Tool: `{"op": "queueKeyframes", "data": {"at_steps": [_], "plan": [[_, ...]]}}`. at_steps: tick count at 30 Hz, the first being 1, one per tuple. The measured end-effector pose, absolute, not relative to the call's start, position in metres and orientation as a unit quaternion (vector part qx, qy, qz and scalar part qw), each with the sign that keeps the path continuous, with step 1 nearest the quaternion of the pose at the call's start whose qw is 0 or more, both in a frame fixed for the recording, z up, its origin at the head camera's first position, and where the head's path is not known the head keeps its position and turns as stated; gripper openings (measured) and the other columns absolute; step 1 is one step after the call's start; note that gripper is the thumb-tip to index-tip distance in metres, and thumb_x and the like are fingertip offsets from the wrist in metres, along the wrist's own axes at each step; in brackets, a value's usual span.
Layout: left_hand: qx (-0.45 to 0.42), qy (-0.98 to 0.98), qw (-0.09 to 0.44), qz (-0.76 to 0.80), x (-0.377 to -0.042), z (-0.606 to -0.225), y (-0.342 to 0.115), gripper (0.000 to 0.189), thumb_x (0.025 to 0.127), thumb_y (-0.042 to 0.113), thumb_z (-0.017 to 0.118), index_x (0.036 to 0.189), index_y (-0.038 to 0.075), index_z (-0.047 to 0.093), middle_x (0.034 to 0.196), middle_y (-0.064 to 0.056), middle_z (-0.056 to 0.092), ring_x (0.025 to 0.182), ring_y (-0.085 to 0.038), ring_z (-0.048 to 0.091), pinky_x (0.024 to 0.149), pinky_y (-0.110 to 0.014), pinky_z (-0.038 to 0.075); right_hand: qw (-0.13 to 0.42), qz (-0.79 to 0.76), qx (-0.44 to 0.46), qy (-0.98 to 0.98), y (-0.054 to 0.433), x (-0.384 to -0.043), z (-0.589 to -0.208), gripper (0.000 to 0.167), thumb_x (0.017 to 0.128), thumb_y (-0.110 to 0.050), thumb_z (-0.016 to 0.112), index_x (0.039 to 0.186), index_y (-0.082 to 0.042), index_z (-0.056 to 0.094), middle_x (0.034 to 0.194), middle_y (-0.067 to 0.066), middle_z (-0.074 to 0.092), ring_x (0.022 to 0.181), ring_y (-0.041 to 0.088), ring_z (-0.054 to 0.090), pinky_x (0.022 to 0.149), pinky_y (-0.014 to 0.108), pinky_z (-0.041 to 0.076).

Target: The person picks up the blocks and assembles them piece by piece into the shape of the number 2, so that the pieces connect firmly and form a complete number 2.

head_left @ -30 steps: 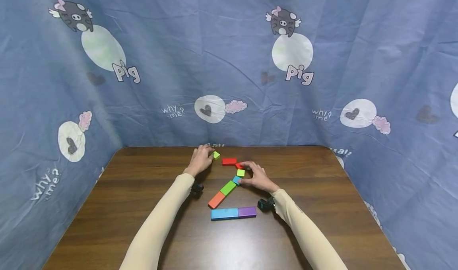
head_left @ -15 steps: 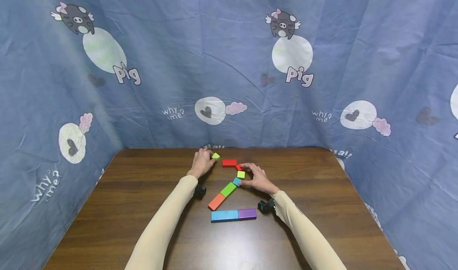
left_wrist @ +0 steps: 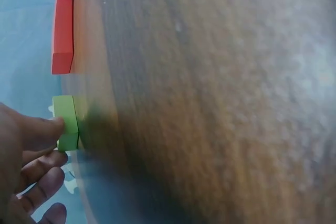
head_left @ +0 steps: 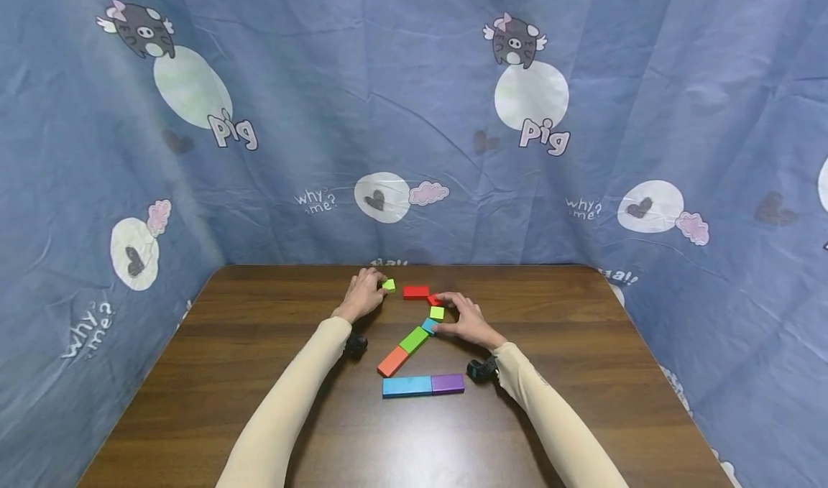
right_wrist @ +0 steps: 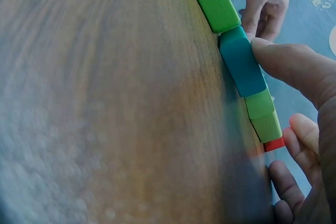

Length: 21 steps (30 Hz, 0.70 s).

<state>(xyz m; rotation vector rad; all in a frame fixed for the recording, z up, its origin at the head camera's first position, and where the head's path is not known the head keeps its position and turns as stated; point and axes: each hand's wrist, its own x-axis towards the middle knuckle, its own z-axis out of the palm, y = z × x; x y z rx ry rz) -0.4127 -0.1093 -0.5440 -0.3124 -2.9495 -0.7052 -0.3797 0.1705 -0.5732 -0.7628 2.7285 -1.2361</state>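
In the head view my left hand is at the far edge of the table, pinching a small yellow-green block between thumb and fingers. The left wrist view shows the thumb on that block's face. A gap separates it from a long red block. My right hand spans a curved run of small blocks: its thumb touches a blue block and a fingertip touches a small red block. Between these lies another yellow-green block.
A green block and an orange block continue the row diagonally toward the near left. Nearer still, a long blue block lies end to end with a purple block. A patterned blue cloth hangs behind the wooden table.
The yellow-green block in my left hand has turned and shifted slightly nearer. My right hand and the blocks under it look the same.
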Motion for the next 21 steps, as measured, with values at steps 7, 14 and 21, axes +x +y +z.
{"op": "queueKeyframes", "data": {"at_steps": [7,14,21], "plan": [[-0.128,-0.962,0.047,-0.238,-0.411,-0.546,-0.11,0.031,0.091,0.018,0.065,0.119,0.006,0.065,0.121,-0.011,0.06,0.116,-0.03,0.048,0.097,-0.048,0.036,0.033,-0.395,-0.243,0.885,0.172,-0.382,-0.572,0.07,0.075,-0.039,0.081,0.135,-0.022,0.048,0.133,0.003,0.052,0.117,0.025,0.044,0.1,0.05,0.022],[-0.146,-0.958,0.038,-0.243,-0.408,-0.544,-0.104,0.03,0.092,0.018,0.064,0.119,0.006,0.064,0.122,-0.01,0.06,0.116,-0.029,0.047,0.1,-0.047,0.035,0.032,-0.401,-0.247,0.881,0.175,-0.382,-0.569,0.071,0.075,-0.038,0.081,0.135,-0.02,0.049,0.131,0.004,0.053,0.115,0.025,0.044,0.099,0.05,0.022],[-0.161,-0.955,0.035,-0.245,-0.404,-0.545,-0.099,0.03,0.092,0.018,0.065,0.119,0.006,0.065,0.121,-0.009,0.059,0.116,-0.028,0.047,0.099,-0.047,0.035,0.025,-0.398,-0.251,0.882,0.177,-0.383,-0.571,0.07,0.075,-0.038,0.081,0.135,-0.021,0.05,0.13,0.002,0.053,0.113,0.021,0.045,0.096,0.047,0.023]]}}
